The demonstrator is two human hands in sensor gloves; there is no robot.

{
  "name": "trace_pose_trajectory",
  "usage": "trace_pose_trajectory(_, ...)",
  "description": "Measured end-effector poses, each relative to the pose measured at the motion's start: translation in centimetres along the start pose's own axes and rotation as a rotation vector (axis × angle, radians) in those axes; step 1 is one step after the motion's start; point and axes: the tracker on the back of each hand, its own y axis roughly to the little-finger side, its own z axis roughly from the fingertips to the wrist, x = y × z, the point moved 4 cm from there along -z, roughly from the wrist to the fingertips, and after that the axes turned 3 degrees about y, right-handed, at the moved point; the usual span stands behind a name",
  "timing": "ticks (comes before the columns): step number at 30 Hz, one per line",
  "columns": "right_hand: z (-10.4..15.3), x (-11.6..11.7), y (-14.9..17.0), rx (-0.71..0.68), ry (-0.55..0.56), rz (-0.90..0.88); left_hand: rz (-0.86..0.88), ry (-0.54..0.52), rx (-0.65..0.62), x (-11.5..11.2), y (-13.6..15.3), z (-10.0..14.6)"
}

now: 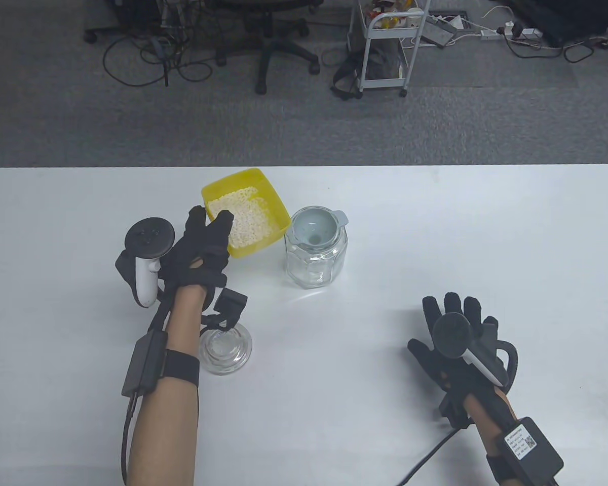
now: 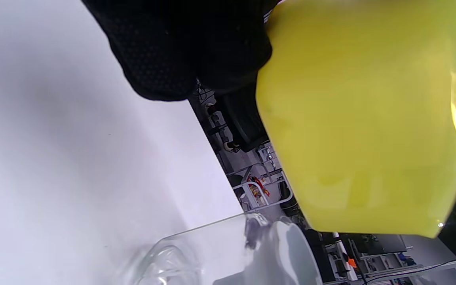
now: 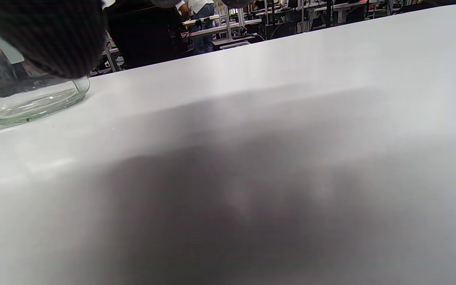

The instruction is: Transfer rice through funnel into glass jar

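Observation:
A yellow square bowl [image 1: 247, 211] holding white rice [image 1: 243, 218] is tilted and lifted left of a clear glass jar [image 1: 315, 260]. A pale grey funnel [image 1: 316, 228] sits in the jar's mouth. My left hand [image 1: 205, 248] grips the bowl's near-left edge. In the left wrist view the bowl's yellow underside [image 2: 364, 118] hangs above the jar [image 2: 196, 253] and funnel [image 2: 287, 253]. My right hand [image 1: 458, 334] rests flat on the table with fingers spread, empty, right of the jar. The right wrist view shows the jar's base [image 3: 30, 103] at far left.
A round glass lid [image 1: 226, 349] lies on the white table [image 1: 435, 228] under my left forearm. Beyond the table's far edge are an office chair [image 1: 268, 45] and a white cart [image 1: 385, 50] on the floor.

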Motion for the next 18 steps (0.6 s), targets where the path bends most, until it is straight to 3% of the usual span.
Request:
trace_pose_trajectory(9,0.0,0.0,0.1,0.001,0.001,-0.005,0.210,0.131,-0.023,-1.6,-0.8,-0.2)
trace_pose_trajectory(14,0.0,0.0,0.1,0.000,0.000,-0.004,0.185,0.139,-0.005,-2.0,-0.9,-0.3)
trace_pose_trajectory(18,0.0,-0.1,0.1,0.000,0.002,-0.005,0.057,0.085,-0.020,-1.8,-1.8,-0.2)
